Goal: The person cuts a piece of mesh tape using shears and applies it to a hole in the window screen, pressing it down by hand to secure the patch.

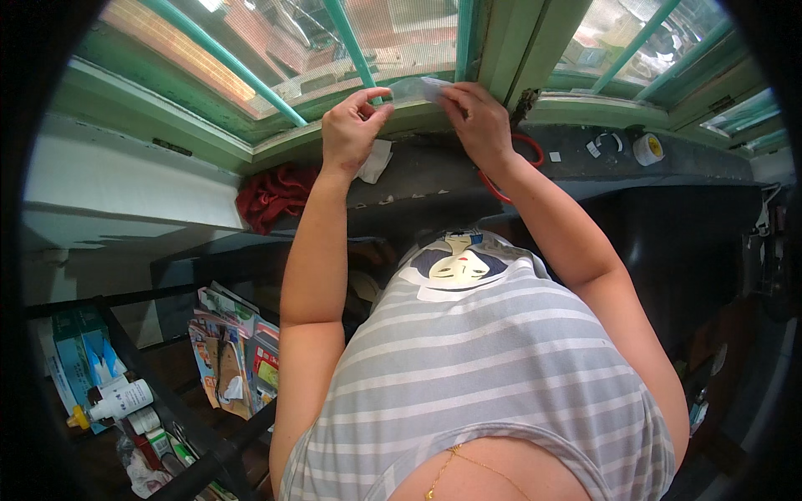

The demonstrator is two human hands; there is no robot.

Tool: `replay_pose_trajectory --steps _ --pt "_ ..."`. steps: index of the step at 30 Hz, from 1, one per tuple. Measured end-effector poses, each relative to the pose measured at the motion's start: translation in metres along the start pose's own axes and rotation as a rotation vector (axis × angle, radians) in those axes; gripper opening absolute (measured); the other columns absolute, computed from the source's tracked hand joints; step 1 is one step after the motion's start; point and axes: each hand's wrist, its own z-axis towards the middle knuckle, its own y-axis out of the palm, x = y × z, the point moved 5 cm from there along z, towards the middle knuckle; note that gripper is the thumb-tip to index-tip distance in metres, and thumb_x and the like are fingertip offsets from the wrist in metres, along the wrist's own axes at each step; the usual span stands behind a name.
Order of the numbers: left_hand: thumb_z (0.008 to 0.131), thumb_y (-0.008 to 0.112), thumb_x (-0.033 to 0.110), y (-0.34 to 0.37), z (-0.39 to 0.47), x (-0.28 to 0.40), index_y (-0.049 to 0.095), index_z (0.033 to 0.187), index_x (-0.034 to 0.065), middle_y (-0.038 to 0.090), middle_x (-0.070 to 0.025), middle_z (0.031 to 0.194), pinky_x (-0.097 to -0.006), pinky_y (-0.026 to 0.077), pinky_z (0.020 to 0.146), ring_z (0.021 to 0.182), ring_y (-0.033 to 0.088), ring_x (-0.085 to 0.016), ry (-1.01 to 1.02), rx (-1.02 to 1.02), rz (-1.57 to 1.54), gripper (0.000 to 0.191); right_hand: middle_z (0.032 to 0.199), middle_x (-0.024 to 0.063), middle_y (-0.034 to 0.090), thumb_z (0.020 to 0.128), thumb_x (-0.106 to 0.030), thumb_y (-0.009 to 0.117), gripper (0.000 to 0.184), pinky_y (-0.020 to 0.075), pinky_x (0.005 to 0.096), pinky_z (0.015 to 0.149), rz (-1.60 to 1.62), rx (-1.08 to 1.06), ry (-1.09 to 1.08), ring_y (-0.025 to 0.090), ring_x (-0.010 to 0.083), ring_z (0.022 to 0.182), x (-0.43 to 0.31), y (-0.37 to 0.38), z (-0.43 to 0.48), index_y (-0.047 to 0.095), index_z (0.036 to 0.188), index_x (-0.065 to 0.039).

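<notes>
A small piece of clear plastic film [415,91] is stretched between my two hands, in front of the lower rail of the green window frame. My left hand [354,128] has its thumb and forefinger at the film's left end; whether they pinch it is hard to tell. The right end is pinched between thumb and fingers of my right hand [479,122]. Beneath my left hand a white paper piece [374,161] lies on the dark sill. Under my right wrist are red scissor handles [531,149], partly hidden by the forearm.
A crumpled dark red cloth [276,195] lies at the sill's left. Further right are a small white square [555,156] and a roll of tape [648,149]. Teal bars [351,44] cross the window. At lower left, a black-framed rack [219,448] holds magazines [235,357] and a white bottle [122,399].
</notes>
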Motion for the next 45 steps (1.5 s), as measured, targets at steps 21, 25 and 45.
replay_pose_trajectory --steps 21,25,45 --pt "0.075 0.074 0.01 -0.004 -0.04 -0.011 0.068 0.104 0.0066 0.053 0.004 0.059 -0.0192 0.038 0.051 0.056 0.045 -0.002 -0.053 -0.099 -0.17 0.029 0.09 0.0064 0.064 0.077 -0.012 0.07 0.014 0.0514 0.0336 0.069 0.008 -0.021 -0.118 0.063 0.0257 0.079 -0.016 -0.01 -0.017 0.068 0.09 -0.007" --pt "0.08 0.072 0.01 -0.001 -0.044 -0.012 0.068 0.1 0.0034 0.05 0.0072 0.063 -0.0176 0.032 0.051 0.057 0.041 -0.002 -0.049 0.007 -0.2 0.021 0.089 0.0068 0.065 0.076 -0.012 0.07 0.015 0.0515 0.0333 0.068 -0.006 -0.043 -0.143 0.063 0.0253 0.079 -0.016 -0.011 -0.023 0.068 0.09 -0.006" --pt "0.078 0.072 0.023 0.027 -0.008 0.0 0.07 0.083 0.008 0.058 -0.0039 0.056 -0.0282 0.044 0.052 0.05 0.056 -0.014 0.001 0.401 -0.067 0.016 0.091 0.0066 0.064 0.077 -0.012 0.069 0.015 0.0528 0.0331 0.067 -0.075 0.077 -0.121 0.064 0.0252 0.078 -0.001 -0.01 -0.003 0.067 0.091 -0.007"
